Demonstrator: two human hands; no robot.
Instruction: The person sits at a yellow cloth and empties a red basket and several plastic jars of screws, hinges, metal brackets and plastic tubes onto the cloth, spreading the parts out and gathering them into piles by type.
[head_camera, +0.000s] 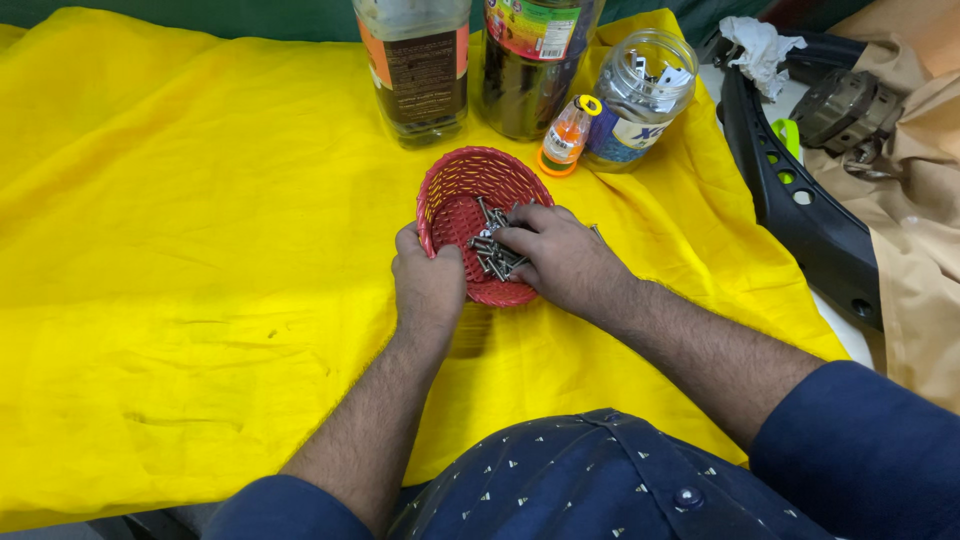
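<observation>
Left hand (428, 283) grasps red basket (452, 190) rim; right hand (558, 255) grip pinches screws (492, 252) inside.

A red basket (455, 190) of woven plastic with a ribbed, slightly glossy weave is seen. The screws (492, 255) in it are of grey, dully shining metal. The table is covered by a matt yellow cloth (200, 250), softly creased. Glossy clear plastic is shown by the jar (640, 95), and smooth dark plastic by the curved black panel (800, 215).
</observation>
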